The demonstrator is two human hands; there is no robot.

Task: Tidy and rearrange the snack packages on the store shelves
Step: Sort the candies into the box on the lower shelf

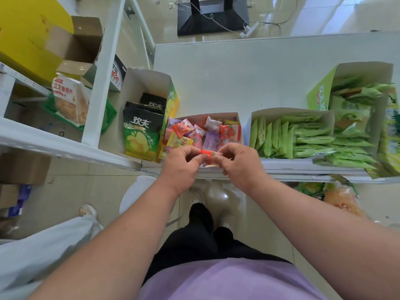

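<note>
Hands: our left hand (181, 163) and right hand (240, 163) pinch one small red packet (208, 153) between them.
Below them: a box of mixed sweets (237, 118) on the white shelf (238, 79).
Left of it: a box of black-and-green crisp bags (141, 131).
Right of it: a box of green packets (292, 137).

A black stand base (213, 20) sits on the tiled floor (69, 187) beyond the shelving, white cables (249, 29) trailing just right of it. An open cardboard box (80, 42) lies well left of the base, against a yellow panel (28, 33).
</note>
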